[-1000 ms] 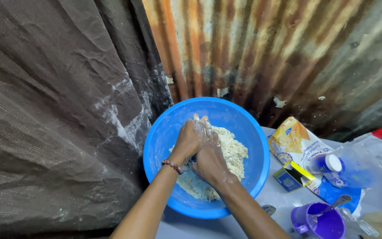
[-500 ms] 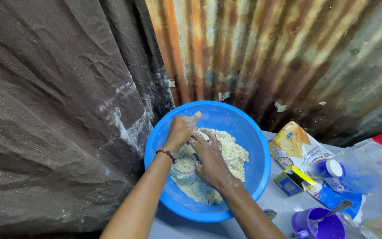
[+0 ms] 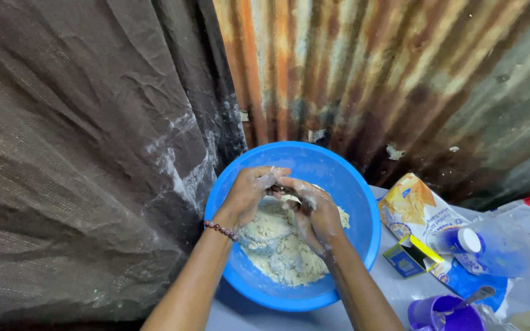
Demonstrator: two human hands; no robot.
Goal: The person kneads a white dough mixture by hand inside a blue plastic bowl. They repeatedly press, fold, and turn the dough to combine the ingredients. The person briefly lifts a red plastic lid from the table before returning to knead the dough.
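A round blue plastic bowl [image 3: 351, 184] holds pale, crumbly dough [image 3: 277, 248]. Both my hands are above the dough, coated in flour. My left hand [image 3: 249, 193], with a bead bracelet on its wrist, and my right hand [image 3: 314, 211] meet over the middle of the bowl, fingers curled around a small clump of dough pressed between them.
Right of the bowl lie a flour bag [image 3: 415, 211], a small blue box [image 3: 405, 260], a clear plastic bottle with a white cap [image 3: 492, 245] and a purple cup with a spoon [image 3: 446, 312]. A dark plastic sheet [image 3: 81, 153] hangs left; rusty corrugated metal [image 3: 400, 79] stands behind.
My hands have lifted off the dough and come together over the bowl, rubbing a clump between them. The view has shifted slightly downward.
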